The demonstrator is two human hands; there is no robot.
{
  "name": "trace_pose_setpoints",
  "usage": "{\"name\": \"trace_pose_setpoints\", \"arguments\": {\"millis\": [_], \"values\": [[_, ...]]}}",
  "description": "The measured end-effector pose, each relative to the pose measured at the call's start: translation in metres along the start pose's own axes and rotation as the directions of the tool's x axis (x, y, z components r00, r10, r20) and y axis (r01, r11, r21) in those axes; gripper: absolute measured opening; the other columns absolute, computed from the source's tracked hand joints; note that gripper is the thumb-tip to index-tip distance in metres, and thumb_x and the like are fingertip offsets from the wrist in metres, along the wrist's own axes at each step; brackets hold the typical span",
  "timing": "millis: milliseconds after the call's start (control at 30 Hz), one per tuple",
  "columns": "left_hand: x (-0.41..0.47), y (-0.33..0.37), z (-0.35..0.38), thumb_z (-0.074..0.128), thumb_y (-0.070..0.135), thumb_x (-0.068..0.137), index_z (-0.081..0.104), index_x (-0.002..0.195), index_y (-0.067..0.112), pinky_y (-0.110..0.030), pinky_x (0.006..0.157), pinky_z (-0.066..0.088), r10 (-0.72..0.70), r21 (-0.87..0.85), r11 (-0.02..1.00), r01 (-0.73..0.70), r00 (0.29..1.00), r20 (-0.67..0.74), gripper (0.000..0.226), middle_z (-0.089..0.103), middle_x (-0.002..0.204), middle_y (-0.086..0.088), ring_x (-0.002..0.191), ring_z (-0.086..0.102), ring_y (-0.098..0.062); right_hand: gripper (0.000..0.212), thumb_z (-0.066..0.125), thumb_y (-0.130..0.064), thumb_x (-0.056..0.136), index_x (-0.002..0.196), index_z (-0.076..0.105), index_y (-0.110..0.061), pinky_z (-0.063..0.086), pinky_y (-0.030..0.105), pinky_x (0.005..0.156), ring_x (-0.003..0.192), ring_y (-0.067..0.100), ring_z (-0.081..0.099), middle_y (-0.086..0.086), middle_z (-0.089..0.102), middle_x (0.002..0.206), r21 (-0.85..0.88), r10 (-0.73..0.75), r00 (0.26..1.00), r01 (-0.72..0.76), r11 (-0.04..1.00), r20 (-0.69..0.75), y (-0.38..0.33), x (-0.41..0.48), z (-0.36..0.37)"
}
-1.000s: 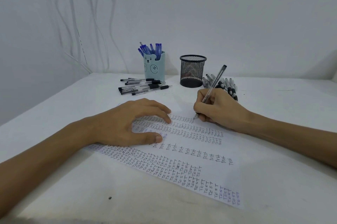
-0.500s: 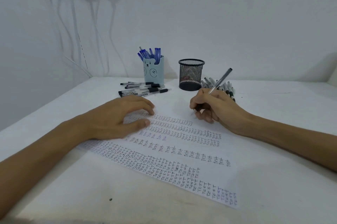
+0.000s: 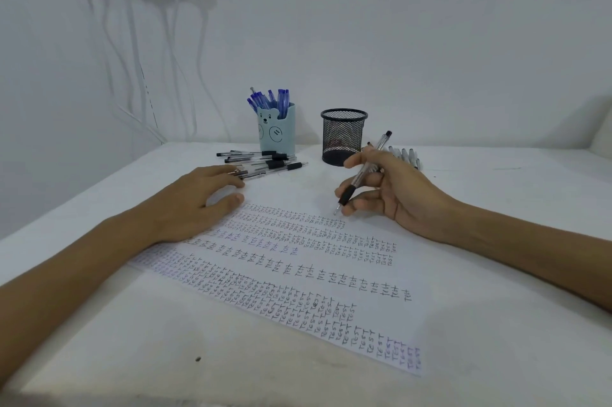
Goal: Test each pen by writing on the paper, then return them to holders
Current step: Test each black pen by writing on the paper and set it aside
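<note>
Matte white table [image 3: 496,290], scribbled paper [image 3: 298,277] near loose left fingers [image 3: 225,174], right fingers [image 3: 357,159] pinching a clear, black-gripped pen [image 3: 359,177].

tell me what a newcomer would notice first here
The sheet of paper in the middle, packed with rows of handwritten TEST, grabs the eye first. By its far rows the right hand grips a clear pen; the left hand rests at its left end. Behind stand a bear holder of blue pens and a black mesh holder.
</note>
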State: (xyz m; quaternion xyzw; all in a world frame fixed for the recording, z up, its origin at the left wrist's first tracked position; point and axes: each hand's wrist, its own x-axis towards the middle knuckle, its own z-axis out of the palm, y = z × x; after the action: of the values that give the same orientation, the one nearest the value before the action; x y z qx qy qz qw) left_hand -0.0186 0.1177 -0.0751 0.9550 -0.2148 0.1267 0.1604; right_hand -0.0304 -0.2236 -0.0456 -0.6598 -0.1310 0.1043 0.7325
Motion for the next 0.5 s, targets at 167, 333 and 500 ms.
{"name": "trace_pose_setpoints", "arguments": {"millis": [167, 333, 500], "values": [[0.001, -0.004, 0.002, 0.029, 0.080, 0.085, 0.059, 0.140, 0.028, -0.026, 0.116, 0.028, 0.001, 0.022, 1.000, -0.001, 1.000, -0.005, 0.081, 0.049, 0.153, 0.012, 0.142, 0.038, -0.007, 0.044, 0.043, -0.039, 0.108, 0.115, 0.064, -0.001, 0.037, 0.020, 0.039, 0.045, 0.018, 0.056, 0.014, 0.070, 0.069, -0.253, -0.162, 0.985, 0.141, 0.957, -0.067, -0.010, 0.001, -0.003], [0.001, -0.004, 0.002, 0.031, 0.078, 0.085, 0.059, 0.139, 0.026, -0.025, 0.112, 0.030, 0.011, 0.030, 1.000, -0.011, 1.000, -0.023, 0.080, 0.053, 0.144, 0.014, 0.138, 0.039, -0.005, 0.045, 0.053, -0.042, 0.104, 0.116, 0.065, 0.000, 0.037, 0.018, 0.036, 0.034, 0.012, 0.049, 0.003, 0.062, 0.050, -0.506, -0.316, 0.916, 0.156, 0.848, -0.247, -0.029, 0.018, -0.028], [0.001, 0.002, 0.000, 0.033, 0.073, 0.090, 0.060, 0.131, 0.032, -0.034, 0.103, 0.042, 0.048, 0.038, 0.998, -0.047, 0.998, -0.039, 0.064, 0.058, 0.129, 0.015, 0.122, 0.047, -0.006, 0.031, 0.053, -0.041, 0.101, 0.120, 0.054, -0.016, 0.042, 0.027, 0.053, 0.048, 0.013, 0.055, 0.006, 0.065, 0.065, -0.797, -0.375, 0.869, -0.035, 0.603, -0.322, -0.039, 0.050, -0.076]]}}
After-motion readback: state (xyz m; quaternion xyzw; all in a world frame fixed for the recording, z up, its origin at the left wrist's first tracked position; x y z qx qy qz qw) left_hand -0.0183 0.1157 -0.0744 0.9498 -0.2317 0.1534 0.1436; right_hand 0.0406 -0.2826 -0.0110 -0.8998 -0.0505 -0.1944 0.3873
